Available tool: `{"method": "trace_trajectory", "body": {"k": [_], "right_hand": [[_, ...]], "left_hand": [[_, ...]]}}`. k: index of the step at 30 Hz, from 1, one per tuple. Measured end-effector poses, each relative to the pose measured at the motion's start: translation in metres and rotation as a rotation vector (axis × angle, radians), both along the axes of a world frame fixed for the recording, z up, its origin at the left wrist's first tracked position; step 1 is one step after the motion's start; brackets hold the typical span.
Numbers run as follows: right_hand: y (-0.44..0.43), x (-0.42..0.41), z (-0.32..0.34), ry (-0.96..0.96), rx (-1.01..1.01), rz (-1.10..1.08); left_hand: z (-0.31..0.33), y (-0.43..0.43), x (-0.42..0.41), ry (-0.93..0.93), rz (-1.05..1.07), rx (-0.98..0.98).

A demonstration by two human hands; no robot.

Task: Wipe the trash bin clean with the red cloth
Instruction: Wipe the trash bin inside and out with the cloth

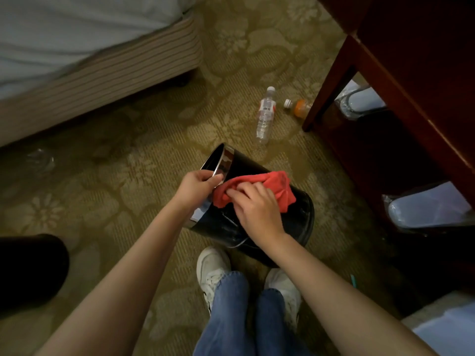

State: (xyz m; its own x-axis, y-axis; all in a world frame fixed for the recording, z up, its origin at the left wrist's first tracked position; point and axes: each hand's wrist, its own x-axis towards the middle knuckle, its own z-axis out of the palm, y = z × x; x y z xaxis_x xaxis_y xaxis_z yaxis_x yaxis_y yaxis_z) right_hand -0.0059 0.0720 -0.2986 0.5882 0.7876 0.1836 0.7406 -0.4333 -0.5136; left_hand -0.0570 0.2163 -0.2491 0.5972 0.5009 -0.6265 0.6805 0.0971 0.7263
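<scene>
While the left hand [200, 186] grips the chrome rim [226, 160] of the tilted glossy black trash bin [300, 214] on the near carpet [128, 140], the right hand [257, 209] clutches the crumpled red cloth [280, 186] against its upper side; wiping judged midway, underside and inside probably remaining.

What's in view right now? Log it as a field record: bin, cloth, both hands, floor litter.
bin: black trash bin, tilted, opening toward upper left
cloth: red cloth, bunched on the bin's outer wall
left hand: left hand grips the chrome rim
right hand: right hand holds the cloth against the bin
litter: clear bottle and orange bottle lying on the carpet
</scene>
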Motion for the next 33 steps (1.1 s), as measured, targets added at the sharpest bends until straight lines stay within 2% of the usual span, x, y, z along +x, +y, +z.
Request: {"method": "trace_trajectory", "body": {"k": [5,8,12,17,22,27,30,33], "right_hand": [[0.013,0.041,0.003,0.111,-0.214,-0.282],[0.009,0.033,0.002,0.113,-0.088,-0.229],[0.000,-0.009,0.001,0.061,0.020,-0.032],[0.021,-0.002,0.007,0.195,0.090,-0.225],[0.037,0.032,0.017,0.327,-0.051,-0.417],[0.023,0.006,0.016,0.279,0.044,-0.273],[0.022,-0.006,0.013,0.230,-0.002,-0.193],[0.035,0.012,0.016,0.337,0.004,-0.317]], "left_hand": [[0.002,-0.009,-0.001,-0.038,-0.014,-0.035],[-0.001,-0.009,0.001,-0.054,0.019,0.007],[-0.002,-0.006,0.004,-0.038,0.045,0.038],[-0.009,-0.005,0.003,-0.040,0.040,0.089],[-0.010,-0.007,0.010,-0.034,0.035,0.073],[-0.008,-0.011,0.012,-0.067,0.083,0.088],[-0.009,-0.009,0.009,-0.062,0.046,0.140],[-0.009,-0.005,0.009,-0.052,0.067,0.118]]}}
